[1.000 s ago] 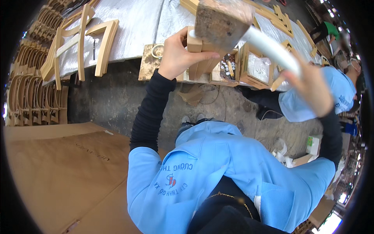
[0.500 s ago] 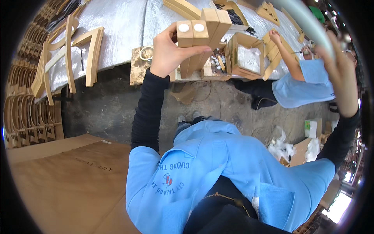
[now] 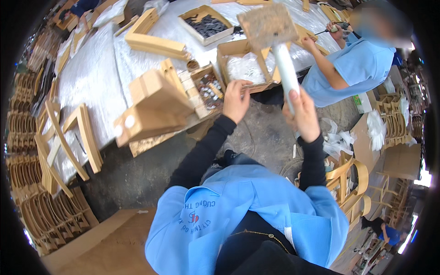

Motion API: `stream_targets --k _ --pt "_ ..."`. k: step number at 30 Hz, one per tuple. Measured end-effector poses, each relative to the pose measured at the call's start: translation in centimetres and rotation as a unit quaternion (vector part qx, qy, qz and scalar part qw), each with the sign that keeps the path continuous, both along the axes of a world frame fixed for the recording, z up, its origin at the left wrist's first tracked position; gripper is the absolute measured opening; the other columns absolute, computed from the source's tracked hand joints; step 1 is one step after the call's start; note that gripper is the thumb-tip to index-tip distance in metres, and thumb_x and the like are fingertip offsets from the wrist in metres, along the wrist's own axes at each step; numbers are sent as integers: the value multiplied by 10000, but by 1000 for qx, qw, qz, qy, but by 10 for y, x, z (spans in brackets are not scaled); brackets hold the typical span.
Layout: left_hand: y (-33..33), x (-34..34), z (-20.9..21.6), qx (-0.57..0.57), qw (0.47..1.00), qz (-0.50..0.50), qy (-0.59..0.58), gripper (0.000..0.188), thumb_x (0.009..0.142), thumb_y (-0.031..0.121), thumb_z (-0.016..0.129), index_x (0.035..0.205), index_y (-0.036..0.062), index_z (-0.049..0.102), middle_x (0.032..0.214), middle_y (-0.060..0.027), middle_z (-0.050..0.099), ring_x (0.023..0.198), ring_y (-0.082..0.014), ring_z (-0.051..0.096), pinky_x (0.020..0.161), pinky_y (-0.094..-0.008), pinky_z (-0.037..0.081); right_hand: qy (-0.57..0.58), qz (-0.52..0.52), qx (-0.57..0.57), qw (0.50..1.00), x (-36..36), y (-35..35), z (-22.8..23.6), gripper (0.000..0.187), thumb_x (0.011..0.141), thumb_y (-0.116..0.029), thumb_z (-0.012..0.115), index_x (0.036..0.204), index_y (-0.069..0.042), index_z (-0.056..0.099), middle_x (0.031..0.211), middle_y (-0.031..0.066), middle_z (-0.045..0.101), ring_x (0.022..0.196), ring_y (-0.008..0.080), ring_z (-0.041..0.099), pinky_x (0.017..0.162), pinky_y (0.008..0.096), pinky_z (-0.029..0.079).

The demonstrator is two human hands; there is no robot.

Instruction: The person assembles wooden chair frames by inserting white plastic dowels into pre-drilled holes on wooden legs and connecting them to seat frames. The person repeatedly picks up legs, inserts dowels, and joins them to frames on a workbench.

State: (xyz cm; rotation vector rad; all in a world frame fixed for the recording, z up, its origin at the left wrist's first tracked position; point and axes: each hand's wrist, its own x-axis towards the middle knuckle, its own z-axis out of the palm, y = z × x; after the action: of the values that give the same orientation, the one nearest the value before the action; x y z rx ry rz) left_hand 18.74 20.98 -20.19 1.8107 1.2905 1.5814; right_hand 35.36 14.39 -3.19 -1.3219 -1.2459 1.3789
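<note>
Mallet: a mallet (image 3: 275, 41) with a blocky, scuffed head and a pale round handle, raised above the near edge of the table (image 3: 91, 78), in front of the person's chest.
Right hand: the right hand (image 3: 302, 114) has its grip wrapped tight round the lower end of the handle, head pointing up and away.
Handling: it looks top-heavy and stiff; the smooth handle could slip, so I judge a low, full-fist hold like this one gives swing, and a hold higher up gives control.
Left hand: the left hand (image 3: 236, 101) rests at the near table edge, fingers curled at the rim of a small wooden tray of parts (image 3: 208, 87); whether its grip closes on anything I cannot tell.
Wooden frame piece: a jointed wooden frame piece (image 3: 151, 107) juts over the table edge just left of that hand; hard, rigid, sharp-cornered, probably fairly heavy.
Open room: bare concrete floor (image 3: 133, 169) between the person and the table; to the right, white wrapping scraps (image 3: 337, 140) and a curved chair frame (image 3: 350, 176) crowd the space.
Table surface: covered in silvery sheeting, with open cardboard boxes (image 3: 247, 64) close under the mallet head.
Far side: another person in a light blue shirt (image 3: 362, 64) works near the mallet's arc, so I judge clearance there tight.
Left edge: stacked curved wooden parts (image 3: 32, 151) line the floor.
</note>
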Motion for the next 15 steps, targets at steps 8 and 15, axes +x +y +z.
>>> stream_targets --k 8,15 --pt "158 40 -83 -200 867 -53 454 171 821 65 605 925 53 740 1018 -198 693 891 -363 708 772 -461 574 59 -62 -95 992 55 -23 -62 296 1032 -363 547 1094 -75 513 674 -61 396 498 21 367 430 200 281" --pt "182 58 -104 -100 789 -175 580 148 841 91 598 878 68 739 901 -170 719 865 -321 727 715 -409 593 77 -79 -174 979 79 -32 -92 288 1045 -338 525 1091 -54 508 679 -48 391 492 17 346 408 203 267"
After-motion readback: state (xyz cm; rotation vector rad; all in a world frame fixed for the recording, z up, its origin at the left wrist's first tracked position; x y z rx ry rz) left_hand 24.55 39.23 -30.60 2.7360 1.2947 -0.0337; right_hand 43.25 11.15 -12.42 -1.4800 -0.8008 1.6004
